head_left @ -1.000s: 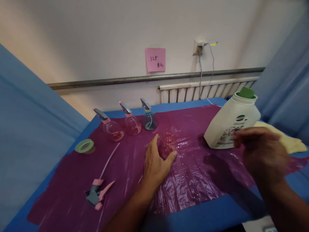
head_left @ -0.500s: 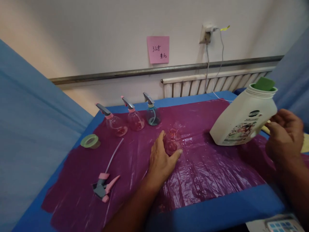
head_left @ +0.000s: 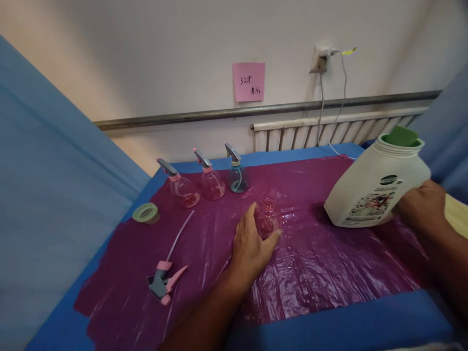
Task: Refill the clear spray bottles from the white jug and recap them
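My left hand [head_left: 256,239] is closed around the side of an open, clear pink spray bottle body [head_left: 268,219], its thumb at the near side and fingers at the left. The bottle stands upright, its neck uncapped. My right hand [head_left: 420,204] grips the rear side of a large white plastic jug [head_left: 376,185]; the jug partly hides the fingers. Its printed label faces me, and a green piece [head_left: 402,136] sticks out of the wide mouth. A grey and pink trigger sprayer head [head_left: 161,282] with its tube lies left of my left forearm.
Two pink spray bottles [head_left: 185,192] and a blue one [head_left: 238,179] stand in a row at the back. A small pale green cup [head_left: 145,213] sits left. Wrinkled, wet-looking purple plastic sheet [head_left: 314,273] covers the blue table. Blue curtains [head_left: 47,170] flank it; cables hang at the back wall.
My right hand has moved in against the jug's rear side and closed on it. My left hand stays at the pink bottle. The whole view has shifted slightly.
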A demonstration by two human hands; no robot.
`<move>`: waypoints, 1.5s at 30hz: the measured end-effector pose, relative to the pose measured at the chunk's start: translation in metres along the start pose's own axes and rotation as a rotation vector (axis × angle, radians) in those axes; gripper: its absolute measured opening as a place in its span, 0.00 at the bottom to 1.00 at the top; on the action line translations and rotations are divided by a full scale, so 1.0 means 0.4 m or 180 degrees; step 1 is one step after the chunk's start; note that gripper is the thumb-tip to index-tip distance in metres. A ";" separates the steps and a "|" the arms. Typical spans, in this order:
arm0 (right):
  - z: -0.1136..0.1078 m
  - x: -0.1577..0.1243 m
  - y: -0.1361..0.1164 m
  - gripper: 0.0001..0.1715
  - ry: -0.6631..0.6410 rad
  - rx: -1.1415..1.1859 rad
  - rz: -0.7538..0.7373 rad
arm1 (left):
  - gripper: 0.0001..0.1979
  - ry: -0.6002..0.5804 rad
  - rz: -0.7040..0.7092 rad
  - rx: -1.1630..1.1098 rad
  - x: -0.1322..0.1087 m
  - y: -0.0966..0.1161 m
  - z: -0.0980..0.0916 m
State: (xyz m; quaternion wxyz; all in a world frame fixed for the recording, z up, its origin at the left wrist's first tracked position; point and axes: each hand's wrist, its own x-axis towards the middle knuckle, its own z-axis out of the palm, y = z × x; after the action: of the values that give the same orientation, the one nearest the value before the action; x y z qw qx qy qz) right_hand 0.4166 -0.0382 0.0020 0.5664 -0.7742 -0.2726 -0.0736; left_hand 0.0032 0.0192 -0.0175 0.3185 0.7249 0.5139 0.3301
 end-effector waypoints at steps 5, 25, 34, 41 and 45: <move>-0.020 0.003 -0.098 0.10 -0.0423 0.0198 0.0013 | 0.46 0.0010 0.0024 0.0030 0.002 -0.006 0.006; -0.022 0.061 -0.370 0.25 -0.1261 -0.2470 -0.2239 | 0.45 0.0013 0.0178 0.0117 0.003 -0.004 0.008; -0.020 0.064 -0.381 0.25 -0.1410 -0.3042 -0.2479 | 0.44 0.0374 0.0628 0.0206 0.004 -0.006 0.011; -0.038 0.068 -0.405 0.23 -0.1443 -0.3282 -0.2752 | 0.45 0.0319 0.0537 0.0355 0.003 0.003 0.007; -0.048 0.069 -0.412 0.21 -0.1347 -0.3412 -0.2932 | 0.45 0.0306 0.0565 0.0410 0.003 0.004 0.008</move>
State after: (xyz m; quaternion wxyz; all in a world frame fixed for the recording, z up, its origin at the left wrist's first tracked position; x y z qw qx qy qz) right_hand 0.3601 -0.0120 0.1584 -0.0426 -0.7495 -0.6002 -0.2762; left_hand 0.0068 0.0196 -0.0178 0.2158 0.7699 0.4825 0.3576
